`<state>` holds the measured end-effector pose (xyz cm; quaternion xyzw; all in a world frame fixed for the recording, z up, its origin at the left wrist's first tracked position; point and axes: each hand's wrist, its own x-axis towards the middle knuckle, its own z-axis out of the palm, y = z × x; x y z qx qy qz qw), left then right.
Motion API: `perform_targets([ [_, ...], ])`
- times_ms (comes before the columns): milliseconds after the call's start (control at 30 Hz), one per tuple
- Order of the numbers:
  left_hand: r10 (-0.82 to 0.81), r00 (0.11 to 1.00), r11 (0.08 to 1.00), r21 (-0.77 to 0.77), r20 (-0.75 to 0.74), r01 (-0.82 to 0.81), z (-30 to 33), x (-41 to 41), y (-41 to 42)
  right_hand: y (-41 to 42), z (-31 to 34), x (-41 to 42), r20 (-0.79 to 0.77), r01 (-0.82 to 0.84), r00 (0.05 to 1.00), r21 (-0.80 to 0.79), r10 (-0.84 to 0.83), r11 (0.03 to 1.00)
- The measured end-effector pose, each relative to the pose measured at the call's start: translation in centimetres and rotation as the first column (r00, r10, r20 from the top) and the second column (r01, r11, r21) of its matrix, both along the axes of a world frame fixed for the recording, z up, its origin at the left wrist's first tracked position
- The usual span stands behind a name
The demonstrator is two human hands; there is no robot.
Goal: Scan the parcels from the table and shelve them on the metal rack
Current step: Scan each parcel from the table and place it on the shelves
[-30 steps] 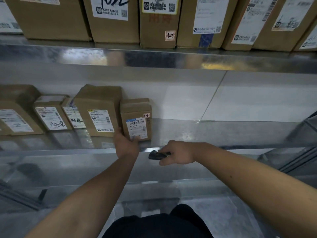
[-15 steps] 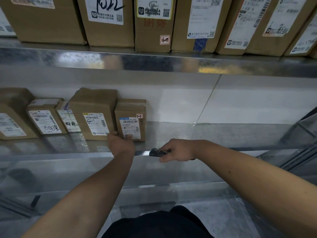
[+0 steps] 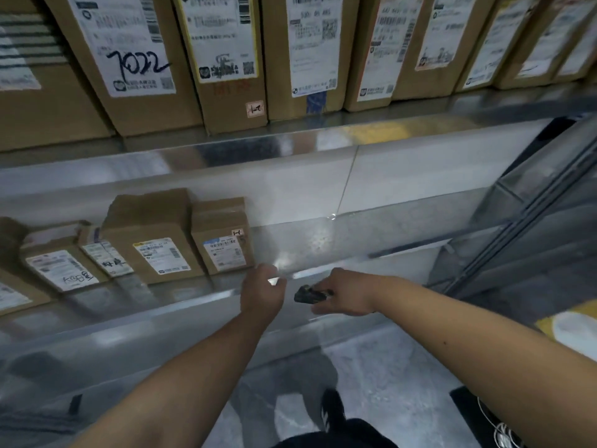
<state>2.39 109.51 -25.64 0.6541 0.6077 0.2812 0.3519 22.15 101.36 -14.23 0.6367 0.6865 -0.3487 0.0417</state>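
Two hands are out in front of the rack. Left hand [image 3: 262, 292] is off the parcels, fingers loosely curled and holding nothing, hovering at the front lip of the middle shelf [image 3: 355, 244]. Right hand [image 3: 347, 294] grips a small black scanner [image 3: 308, 294], fingers curled round its rear, the scanner's nose pointing left toward the left hand; the two hands are near each other but apart.

Nearest parcel is the small box [image 3: 223, 237], up and left of the left hand, just beyond the fingertips, not touched. It stands upright on the middle shelf, white barcode label facing out, a small red-edged sticker at its top right corner. Touching its left side is a taller box [image 3: 151, 240], also upright, label forward. Further left a slim parcel [image 3: 103, 253] with handwriting leans between the taller box and a low box [image 3: 55, 263] that also carries handwriting. One more parcel [image 3: 9, 286] is cut by the left edge. The middle shelf right of the small box is bare metal with a glare spot.

Upper shelf [image 3: 226, 147] carries a row of large cartons; one carton [image 3: 129, 59] has "7022" written in marker on its label. More cartons run rightward, labels blurred.

Below the hands: a lower shelf, grey floor, dark clothing at the bottom edge.
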Motion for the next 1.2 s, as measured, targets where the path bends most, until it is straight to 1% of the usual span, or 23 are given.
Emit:
perform_targets([
  [100,-0.212,0.972,0.976,-0.08,-0.097,0.204,0.8,2.4,-0.4,-3.2,-0.2,2.1,0.03,0.063,0.998,-0.012,-0.062,0.998],
  [200,-0.391,0.902,0.917,-0.16,-0.185,0.365,1.1,5.8,-1.2,-6.9,-0.6,5.2,0.049,0.143,0.989,-0.031,-0.141,0.989],
  [267,-0.482,0.847,0.873,-0.208,-0.226,0.442,1.2,8.8,-2.1,-9.7,-0.6,7.7,0.015,0.224,0.975,-0.063,-0.224,0.973],
  [333,-0.553,0.793,0.832,-0.222,-0.255,0.509,1.2,12.3,-3.5,-12.6,-0.7,10.6,-0.031,0.313,0.948,-0.103,-0.318,0.944],
  [467,-0.658,0.708,0.753,-0.247,-0.256,0.61,1.7,20.4,-7.6,-18.5,-1.1,16.8,-0.024,0.44,0.896,-0.091,-0.443,0.894],
  [567,-0.718,0.648,0.696,-0.255,-0.253,0.671,2.1,27.2,-11.5,-23.6,-1.1,21.9,-0.053,0.548,0.831,-0.091,-0.554,0.831],
  [633,-0.756,0.603,0.654,-0.257,-0.255,0.711,2.2,31.9,-14.6,-27.4,-0.9,25.3,-0.041,0.61,0.788,-0.089,-0.615,0.787],
  [800,-0.835,0.49,0.544,-0.241,-0.25,0.804,1.8,42.7,-23.0,-37.7,-2.4,33.2,-0.063,0.787,0.613,-0.036,-0.788,0.615],
  [900,-0.886,0.402,0.455,-0.26,-0.233,0.852,1.7,47.9,-27.4,-43.9,-3.0,36.6,-0.083,0.9,0.427,-0.06,-0.901,0.432],
  [967,-0.91,0.355,0.404,-0.268,-0.212,0.875,1.7,51.1,-30.1,-47.6,-2.9,38.2,-0.111,0.946,0.309,-0.071,-0.945,0.318],
  [1033,-0.927,0.318,0.364,-0.268,-0.202,0.892,1.7,54.1,-32.7,-50.6,-3.1,39.5,-0.131,0.974,0.203,-0.077,-0.97,0.215],
  [1133,-0.949,0.247,0.297,-0.29,-0.198,0.91,1.1,58.3,-36.0,-54.0,-3.7,40.8,-0.181,0.996,0.011,-0.082,-0.983,0.026],
  [1200,-0.961,0.216,0.261,-0.31,-0.172,0.914,0.6,61.2,-38.0,-55.7,-4.0,41.7,-0.205,0.995,-0.071,-0.081,-0.976,-0.055],
])
